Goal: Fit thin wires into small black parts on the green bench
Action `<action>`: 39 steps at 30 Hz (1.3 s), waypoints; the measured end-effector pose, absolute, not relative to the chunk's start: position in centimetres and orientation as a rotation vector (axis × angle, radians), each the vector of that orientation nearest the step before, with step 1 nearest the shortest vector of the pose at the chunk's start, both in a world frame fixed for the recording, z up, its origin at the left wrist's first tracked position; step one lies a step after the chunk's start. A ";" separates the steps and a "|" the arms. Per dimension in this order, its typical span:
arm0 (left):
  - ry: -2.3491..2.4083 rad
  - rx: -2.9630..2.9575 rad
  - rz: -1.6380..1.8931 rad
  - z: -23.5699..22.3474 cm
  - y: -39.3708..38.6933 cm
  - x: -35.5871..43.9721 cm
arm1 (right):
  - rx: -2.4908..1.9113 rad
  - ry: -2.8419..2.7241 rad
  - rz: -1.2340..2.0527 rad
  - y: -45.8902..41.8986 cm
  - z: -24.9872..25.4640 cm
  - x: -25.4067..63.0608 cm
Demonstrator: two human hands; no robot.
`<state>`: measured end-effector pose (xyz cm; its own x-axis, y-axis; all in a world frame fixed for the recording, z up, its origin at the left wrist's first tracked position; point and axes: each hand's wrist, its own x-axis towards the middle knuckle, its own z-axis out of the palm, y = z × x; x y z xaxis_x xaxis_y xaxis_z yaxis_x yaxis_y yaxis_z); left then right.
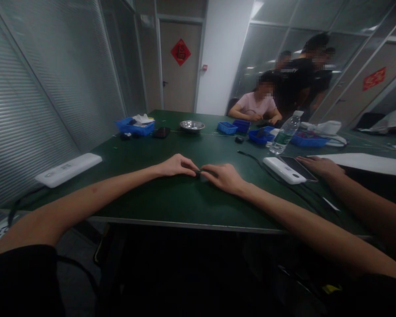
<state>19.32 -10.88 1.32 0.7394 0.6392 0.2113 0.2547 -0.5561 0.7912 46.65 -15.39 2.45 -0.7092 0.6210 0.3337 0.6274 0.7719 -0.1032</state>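
Over the middle of the green table, my left hand (177, 166) pinches a small black object (197, 173) between thumb and fingertips. From the other side my right hand (223, 177) closes its thumb and fingers on the same piece, so the fingertips of both hands nearly meet. The piece is too small and dark for me to tell its kind. Both forearms reach in over the table's front edge.
White oblong devices with cables lie left (69, 170) and right (284, 170). Beside the right one are a phone (300, 168) and another person's hand (323, 166). Farther back stand a metal bowl (192, 127), blue trays (227, 128) and a water bottle (285, 134).
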 end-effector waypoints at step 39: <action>1.893 2.248 0.938 1.1 -1.5 -1.3 | -1.063 -2.628 -0.029 -14.8 2.4 47.5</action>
<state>-1.25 -1.47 1.15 0.0626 0.9108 0.4081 0.8763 -0.2459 0.4143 47.51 -14.82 2.38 -0.6787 0.6761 0.2868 0.6822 0.7250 -0.0947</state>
